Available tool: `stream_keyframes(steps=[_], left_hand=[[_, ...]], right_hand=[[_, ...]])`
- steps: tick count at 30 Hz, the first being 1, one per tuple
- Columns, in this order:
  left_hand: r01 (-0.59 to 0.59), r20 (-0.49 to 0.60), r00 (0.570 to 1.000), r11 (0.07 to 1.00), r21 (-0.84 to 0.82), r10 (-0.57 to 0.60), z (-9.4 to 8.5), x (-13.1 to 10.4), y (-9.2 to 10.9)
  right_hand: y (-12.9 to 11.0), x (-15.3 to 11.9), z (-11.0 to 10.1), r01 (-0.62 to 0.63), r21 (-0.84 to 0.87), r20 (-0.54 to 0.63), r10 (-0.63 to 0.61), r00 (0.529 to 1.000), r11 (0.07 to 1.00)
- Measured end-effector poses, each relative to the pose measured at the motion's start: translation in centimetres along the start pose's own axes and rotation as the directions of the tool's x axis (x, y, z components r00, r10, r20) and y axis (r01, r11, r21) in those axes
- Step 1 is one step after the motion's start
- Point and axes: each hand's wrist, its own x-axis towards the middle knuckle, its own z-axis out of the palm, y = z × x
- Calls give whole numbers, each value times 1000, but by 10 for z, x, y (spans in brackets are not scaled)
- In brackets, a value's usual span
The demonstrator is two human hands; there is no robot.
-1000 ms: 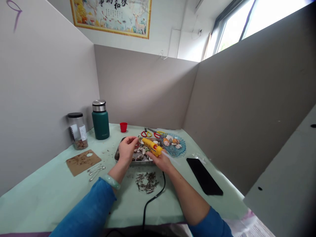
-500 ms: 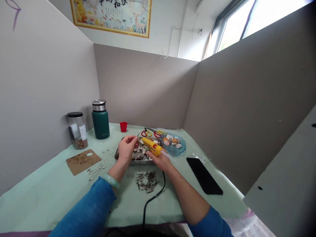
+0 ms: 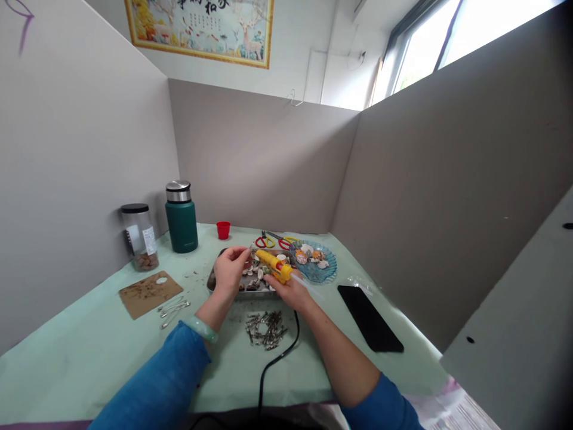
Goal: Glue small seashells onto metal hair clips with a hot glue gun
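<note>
My right hand [image 3: 290, 289] is wrapped round a yellow glue gun [image 3: 274, 266], its nozzle pointing up and left, a clear stick at its back. My left hand [image 3: 229, 270] pinches a small thin item near the nozzle; it is too small to name. Both hands are over a metal tray [image 3: 257, 294] that holds shells and small pieces. In front of the tray lies a pile of small metal clips [image 3: 268, 331]. A blue glass plate [image 3: 330, 272] with shells is right of the tray.
A black cord [image 3: 277, 358] runs to the front edge. Left stand a green flask [image 3: 181, 227] and a jar [image 3: 141, 239], near a brown card [image 3: 147, 292] and metal pins [image 3: 172, 309]. Behind are a red cup [image 3: 223, 230] and scissors [image 3: 282, 240]. A black slab [image 3: 370, 319] lies right.
The small item in my left fingertips sits at a slightly different angle. Both hands stay in nearly the same place, and the view has shifted very slightly.
</note>
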Motion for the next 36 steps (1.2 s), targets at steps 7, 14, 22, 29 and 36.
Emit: stream_keyframes(steps=[7, 14, 22, 29, 36], left_hand=[[-8, -13, 1000, 1000, -14, 7, 0, 1, 2], [15, -5, 1000, 999, -34, -15, 1, -1, 4], [42, -11, 999, 995, -89, -43, 2, -2, 11], [109, 190, 976, 994, -24, -102, 6, -9, 13], [-51, 378, 926, 981, 190, -25, 12, -18, 6]], right_hand=[[4, 2, -1, 68, -111, 29, -65, 997, 992], [4, 1, 0, 55, -93, 23, -53, 998, 994], [3, 1, -4, -57, -50, -49, 54, 997, 997], [7, 9, -6, -198, 330, -224, 280, 933, 923], [8, 13, -6, -169, 410, -250, 288, 925, 896]])
